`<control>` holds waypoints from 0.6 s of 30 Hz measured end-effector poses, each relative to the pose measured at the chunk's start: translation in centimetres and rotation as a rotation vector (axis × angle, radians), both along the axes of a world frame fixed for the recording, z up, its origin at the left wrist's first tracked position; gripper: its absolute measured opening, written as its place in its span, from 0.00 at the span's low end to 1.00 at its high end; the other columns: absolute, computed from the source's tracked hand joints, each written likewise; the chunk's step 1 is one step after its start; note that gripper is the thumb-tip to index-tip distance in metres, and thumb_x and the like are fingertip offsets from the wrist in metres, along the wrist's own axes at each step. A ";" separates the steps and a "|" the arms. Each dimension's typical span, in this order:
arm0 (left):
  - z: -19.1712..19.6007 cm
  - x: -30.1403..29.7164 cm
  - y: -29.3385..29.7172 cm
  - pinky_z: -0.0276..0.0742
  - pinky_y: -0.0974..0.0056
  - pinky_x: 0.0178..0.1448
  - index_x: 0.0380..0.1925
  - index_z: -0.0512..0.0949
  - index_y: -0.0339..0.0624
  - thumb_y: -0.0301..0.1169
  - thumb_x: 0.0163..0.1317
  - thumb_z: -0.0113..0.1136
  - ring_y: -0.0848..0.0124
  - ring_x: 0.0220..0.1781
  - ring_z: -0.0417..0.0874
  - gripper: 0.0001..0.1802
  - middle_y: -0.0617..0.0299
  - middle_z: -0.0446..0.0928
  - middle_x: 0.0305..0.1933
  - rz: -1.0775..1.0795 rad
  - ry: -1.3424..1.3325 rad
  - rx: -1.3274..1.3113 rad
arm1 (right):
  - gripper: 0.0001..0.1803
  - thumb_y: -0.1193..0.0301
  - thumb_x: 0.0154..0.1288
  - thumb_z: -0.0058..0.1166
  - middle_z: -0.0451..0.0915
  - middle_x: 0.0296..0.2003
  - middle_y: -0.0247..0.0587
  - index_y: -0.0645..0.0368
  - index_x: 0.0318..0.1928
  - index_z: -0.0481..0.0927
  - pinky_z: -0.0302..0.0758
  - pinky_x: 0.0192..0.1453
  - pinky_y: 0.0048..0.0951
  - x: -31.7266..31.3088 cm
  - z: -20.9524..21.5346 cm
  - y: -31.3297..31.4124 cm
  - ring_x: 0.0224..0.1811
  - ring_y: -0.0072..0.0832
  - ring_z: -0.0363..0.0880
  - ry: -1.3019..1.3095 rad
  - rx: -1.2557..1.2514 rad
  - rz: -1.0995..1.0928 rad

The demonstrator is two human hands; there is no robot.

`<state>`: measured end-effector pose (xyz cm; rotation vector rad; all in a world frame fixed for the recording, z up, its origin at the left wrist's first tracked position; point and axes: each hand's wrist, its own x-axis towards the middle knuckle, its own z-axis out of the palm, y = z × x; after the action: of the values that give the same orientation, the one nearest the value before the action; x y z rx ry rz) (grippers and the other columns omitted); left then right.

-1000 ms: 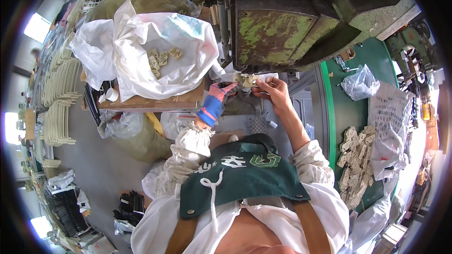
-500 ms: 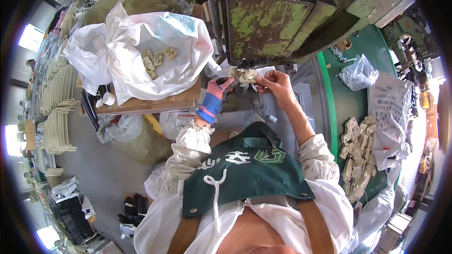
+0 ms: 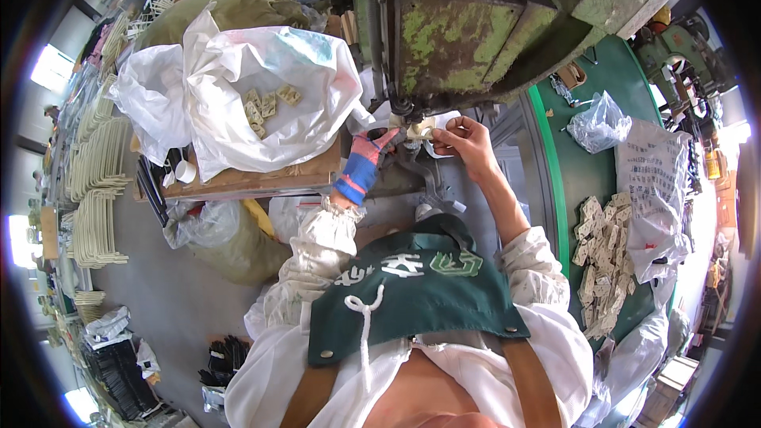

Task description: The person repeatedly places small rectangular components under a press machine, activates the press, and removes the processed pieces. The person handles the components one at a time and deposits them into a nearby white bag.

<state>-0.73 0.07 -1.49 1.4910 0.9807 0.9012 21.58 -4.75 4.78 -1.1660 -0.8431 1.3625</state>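
A small cream plate (image 3: pixel 421 131) lies under the head of a worn green press (image 3: pixel 456 40), partly hidden by the tooling. My right hand (image 3: pixel 469 145), bare, pinches its right end between thumb and fingers. My left hand (image 3: pixel 366 165), in a red and blue work glove with dark fingers, is at the plate's left end, thumb toward it; its fingertips are partly hidden by the press tool. Left of the glove, a white sack (image 3: pixel 261 147) stands with its mouth spread, several similar cream plates (image 3: pixel 268 103) inside.
The sack rests on a brown board-topped stand (image 3: pixel 261 181). To the right, a green table (image 3: pixel 590 166) bears a heap of cream plates (image 3: pixel 602 257), a clear plastic bag (image 3: pixel 600 123) and a printed white sack (image 3: pixel 654 182). Stacked cream wire frames (image 3: pixel 97 222) stand far left.
The press appears slightly shifted in the picture, and its tooling now covers more of the cream plate. Both hands stay at the plate with little movement.
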 end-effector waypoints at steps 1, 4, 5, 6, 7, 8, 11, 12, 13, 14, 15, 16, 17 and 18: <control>0.9 0.2 -0.2 0.75 0.72 0.36 0.47 0.79 0.42 0.23 0.57 0.56 0.78 0.30 0.77 0.16 0.65 0.79 0.36 0.004 -0.021 0.052 | 0.10 0.76 0.56 0.62 0.81 0.28 0.41 0.64 0.34 0.73 0.81 0.32 0.22 0.0 0.7 -0.2 0.27 0.24 0.81 0.000 0.021 -0.002; 5.1 1.6 -0.9 0.71 0.71 0.33 0.29 0.80 0.36 0.36 0.56 0.65 0.79 0.26 0.74 0.12 0.67 0.77 0.23 0.096 -0.201 -0.257 | 0.13 0.75 0.58 0.60 0.82 0.31 0.43 0.66 0.40 0.73 0.82 0.35 0.24 0.2 1.7 -0.4 0.30 0.25 0.82 -0.045 0.024 -0.002; 4.3 1.9 -0.8 0.72 0.71 0.33 0.31 0.80 0.36 0.36 0.57 0.64 0.79 0.26 0.74 0.13 0.67 0.77 0.24 0.096 -0.224 -0.258 | 0.14 0.75 0.58 0.60 0.82 0.32 0.44 0.66 0.41 0.72 0.82 0.35 0.24 0.4 1.7 -0.4 0.31 0.26 0.82 -0.061 0.015 0.001; 2.7 2.1 -0.5 0.72 0.71 0.34 0.32 0.80 0.35 0.36 0.57 0.63 0.79 0.25 0.74 0.13 0.66 0.77 0.25 0.098 -0.247 -0.260 | 0.14 0.75 0.58 0.60 0.82 0.32 0.44 0.66 0.42 0.72 0.82 0.36 0.25 0.6 1.8 -0.3 0.31 0.26 0.82 -0.077 0.005 0.005; 1.7 2.2 -0.6 0.72 0.71 0.34 0.34 0.80 0.35 0.36 0.58 0.63 0.79 0.25 0.74 0.14 0.66 0.78 0.26 0.099 -0.270 -0.271 | 0.16 0.75 0.57 0.60 0.81 0.33 0.44 0.67 0.44 0.71 0.82 0.36 0.26 0.9 1.8 -0.5 0.31 0.27 0.82 -0.111 0.010 0.006; 0.8 2.2 -0.8 0.72 0.71 0.32 0.35 0.80 0.36 0.34 0.58 0.62 0.79 0.25 0.74 0.12 0.65 0.77 0.26 0.073 -0.265 -0.202 | 0.16 0.74 0.57 0.60 0.81 0.32 0.44 0.67 0.43 0.71 0.82 0.36 0.26 1.0 1.8 -0.3 0.32 0.28 0.82 -0.108 -0.004 0.013; -0.9 2.0 -0.2 0.72 0.72 0.30 0.44 0.79 0.41 0.28 0.56 0.60 0.79 0.25 0.74 0.14 0.65 0.76 0.27 -0.005 -0.065 0.336 | 0.12 0.74 0.54 0.63 0.80 0.26 0.41 0.67 0.35 0.76 0.81 0.30 0.25 0.8 2.7 0.3 0.26 0.26 0.81 -0.135 0.018 -0.034; -1.4 1.8 -0.3 0.72 0.71 0.30 0.45 0.78 0.42 0.27 0.56 0.59 0.78 0.25 0.74 0.14 0.65 0.76 0.29 0.003 -0.149 0.140 | 0.12 0.74 0.54 0.63 0.80 0.26 0.41 0.67 0.34 0.76 0.81 0.30 0.24 0.7 2.7 0.6 0.26 0.26 0.81 -0.130 -0.009 -0.017; 0.7 2.0 -0.6 0.72 0.71 0.30 0.45 0.78 0.42 0.26 0.56 0.58 0.78 0.26 0.74 0.15 0.65 0.76 0.30 0.005 -0.237 -0.051 | 0.12 0.73 0.54 0.63 0.80 0.26 0.41 0.67 0.34 0.76 0.81 0.30 0.24 0.9 2.8 0.9 0.26 0.26 0.81 -0.129 -0.029 -0.005; 1.9 2.1 -0.9 0.72 0.71 0.31 0.46 0.78 0.43 0.25 0.56 0.58 0.78 0.26 0.75 0.16 0.64 0.77 0.31 0.006 -0.322 -0.247 | 0.11 0.73 0.54 0.63 0.80 0.26 0.41 0.67 0.34 0.76 0.80 0.30 0.24 1.0 2.9 1.0 0.26 0.26 0.81 -0.127 -0.054 0.006; 1.5 2.1 -1.0 0.73 0.70 0.31 0.47 0.77 0.43 0.26 0.56 0.58 0.77 0.26 0.75 0.17 0.64 0.77 0.31 0.004 -0.179 0.033 | 0.12 0.72 0.54 0.62 0.79 0.26 0.41 0.67 0.35 0.76 0.80 0.30 0.24 1.3 2.6 1.1 0.25 0.26 0.81 -0.132 -0.061 0.015; 0.6 1.8 -0.9 0.73 0.70 0.31 0.47 0.77 0.44 0.26 0.55 0.57 0.77 0.26 0.75 0.17 0.64 0.77 0.31 0.008 -0.030 0.313 | 0.13 0.72 0.54 0.62 0.79 0.27 0.42 0.67 0.36 0.76 0.80 0.30 0.25 1.2 2.8 1.0 0.26 0.26 0.81 -0.146 -0.057 0.015; -0.2 1.7 -0.6 0.73 0.69 0.31 0.48 0.77 0.44 0.26 0.55 0.57 0.76 0.26 0.76 0.18 0.64 0.77 0.30 0.014 0.120 0.593 | 0.13 0.71 0.54 0.62 0.79 0.27 0.42 0.66 0.36 0.76 0.81 0.30 0.25 1.0 3.1 0.7 0.26 0.26 0.81 -0.162 -0.050 0.016; -1.0 1.6 -0.2 0.73 0.69 0.31 0.49 0.76 0.44 0.25 0.54 0.58 0.75 0.27 0.76 0.20 0.63 0.77 0.31 0.017 0.166 0.557 | 0.13 0.71 0.54 0.62 0.79 0.27 0.42 0.66 0.36 0.75 0.81 0.31 0.25 0.9 3.4 0.5 0.26 0.26 0.81 -0.178 -0.044 0.016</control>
<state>0.88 -0.16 -2.44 2.0543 0.9003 1.1361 22.50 -4.29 8.16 -1.3314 -0.9539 1.3093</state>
